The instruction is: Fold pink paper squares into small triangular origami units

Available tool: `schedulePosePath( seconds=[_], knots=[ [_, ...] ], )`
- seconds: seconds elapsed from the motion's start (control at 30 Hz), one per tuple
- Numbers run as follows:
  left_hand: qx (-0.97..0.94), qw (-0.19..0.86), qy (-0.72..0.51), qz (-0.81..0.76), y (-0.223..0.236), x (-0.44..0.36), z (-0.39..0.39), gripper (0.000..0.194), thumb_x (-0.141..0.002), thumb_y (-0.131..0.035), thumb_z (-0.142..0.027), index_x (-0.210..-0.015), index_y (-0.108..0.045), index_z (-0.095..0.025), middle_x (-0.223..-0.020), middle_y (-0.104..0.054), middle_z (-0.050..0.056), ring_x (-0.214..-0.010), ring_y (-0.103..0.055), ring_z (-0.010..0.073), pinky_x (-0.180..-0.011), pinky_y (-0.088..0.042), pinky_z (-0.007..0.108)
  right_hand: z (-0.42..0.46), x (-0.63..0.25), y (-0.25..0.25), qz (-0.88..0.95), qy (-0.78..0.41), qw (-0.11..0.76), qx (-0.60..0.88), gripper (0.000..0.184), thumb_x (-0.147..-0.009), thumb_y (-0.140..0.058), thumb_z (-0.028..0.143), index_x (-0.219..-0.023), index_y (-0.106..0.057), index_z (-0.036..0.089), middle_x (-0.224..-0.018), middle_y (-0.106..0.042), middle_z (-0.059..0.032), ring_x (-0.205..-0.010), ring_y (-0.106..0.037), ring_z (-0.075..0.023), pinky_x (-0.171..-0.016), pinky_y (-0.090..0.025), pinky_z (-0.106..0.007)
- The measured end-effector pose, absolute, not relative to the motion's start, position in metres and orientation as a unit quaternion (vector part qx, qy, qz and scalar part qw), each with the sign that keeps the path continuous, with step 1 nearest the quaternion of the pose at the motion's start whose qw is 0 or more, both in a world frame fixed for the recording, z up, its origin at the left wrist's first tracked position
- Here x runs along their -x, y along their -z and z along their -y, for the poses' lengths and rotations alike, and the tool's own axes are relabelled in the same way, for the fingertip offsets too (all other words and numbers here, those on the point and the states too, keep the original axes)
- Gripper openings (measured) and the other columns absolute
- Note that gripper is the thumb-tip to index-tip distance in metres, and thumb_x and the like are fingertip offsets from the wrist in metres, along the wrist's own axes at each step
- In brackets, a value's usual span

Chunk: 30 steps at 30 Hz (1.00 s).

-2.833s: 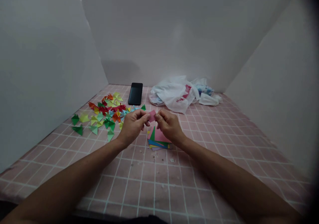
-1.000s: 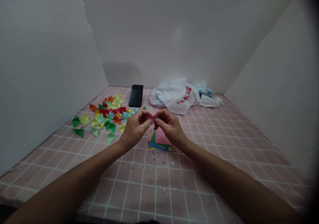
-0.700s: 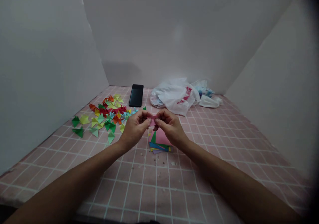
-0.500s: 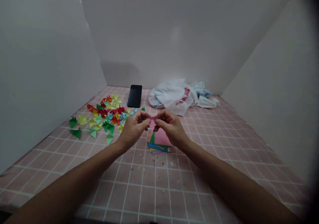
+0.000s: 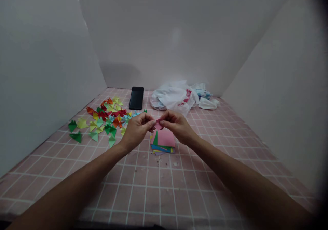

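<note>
The left hand (image 5: 137, 129) and right hand (image 5: 178, 124) are both closed in a pinch on a small folded piece of pink paper (image 5: 159, 125), which sits between them, held in the air. Just below lies a stack of coloured origami paper (image 5: 162, 143). To the left, folded paper triangles (image 5: 102, 119) are scattered across a pink grid mat (image 5: 159, 189). Farther out lie a black smartphone (image 5: 136, 98) and a white plastic bag (image 5: 171, 98).

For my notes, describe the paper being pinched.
On the pink grid mat, find the stack of origami paper squares. Just above it, the left hand and right hand pinch a small pink paper piece, the only paper lifted off the mat.
</note>
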<state>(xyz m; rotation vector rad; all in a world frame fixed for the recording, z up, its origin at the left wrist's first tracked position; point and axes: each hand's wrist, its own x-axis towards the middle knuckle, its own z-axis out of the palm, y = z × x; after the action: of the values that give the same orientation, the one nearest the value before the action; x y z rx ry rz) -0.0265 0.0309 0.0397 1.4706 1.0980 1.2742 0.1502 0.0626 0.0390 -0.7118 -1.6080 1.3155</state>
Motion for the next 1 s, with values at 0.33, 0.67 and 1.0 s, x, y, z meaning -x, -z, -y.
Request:
schedulePosePath(
  seconds=[0.33, 0.67, 1.0],
  knots=[
    [-0.609, 0.524, -0.451, -0.389, -0.029, 0.007, -0.017, 0.009, -0.078, -0.069, -0.023, -0.081, -0.064, -0.016, -0.068, -0.068, 0.0, -0.062, -0.063, 0.0114, -0.062, -0.052, 0.024, -0.017, -0.17, -0.017, 0.556, -0.537, 0.514, 0.372, 0.013, -0.076, -0.074, 0.025, -0.074, -0.062, 0.02, -0.069, -0.064, 0.0023, -0.064, -0.06, -0.0126, -0.063, -0.05, -0.028],
    [-0.591, 0.529, -0.406, -0.454, -0.021, -0.004, -0.009, 0.008, -0.073, -0.068, -0.021, -0.077, -0.063, -0.016, -0.067, -0.06, -0.002, -0.06, -0.055, 0.0104, -0.056, -0.041, 0.022, -0.007, -0.182, -0.001, 0.552, -0.58, 0.48, 0.358, 0.01, -0.077, -0.071, 0.024, -0.08, -0.062, 0.021, -0.074, -0.059, 0.0032, -0.065, -0.057, -0.0111, -0.063, -0.048, -0.026],
    [-0.606, 0.512, -0.39, -0.468, -0.019, -0.005, -0.008, 0.005, -0.073, -0.064, -0.02, -0.075, -0.06, -0.017, -0.067, -0.057, -0.002, -0.061, -0.051, 0.0108, -0.057, -0.039, 0.024, -0.01, -0.187, -0.004, 0.606, -0.543, 0.44, 0.382, 0.006, -0.08, -0.065, 0.019, -0.08, -0.06, 0.021, -0.07, -0.059, 0.0028, -0.06, -0.055, -0.0109, -0.054, -0.045, -0.024]
  ],
)
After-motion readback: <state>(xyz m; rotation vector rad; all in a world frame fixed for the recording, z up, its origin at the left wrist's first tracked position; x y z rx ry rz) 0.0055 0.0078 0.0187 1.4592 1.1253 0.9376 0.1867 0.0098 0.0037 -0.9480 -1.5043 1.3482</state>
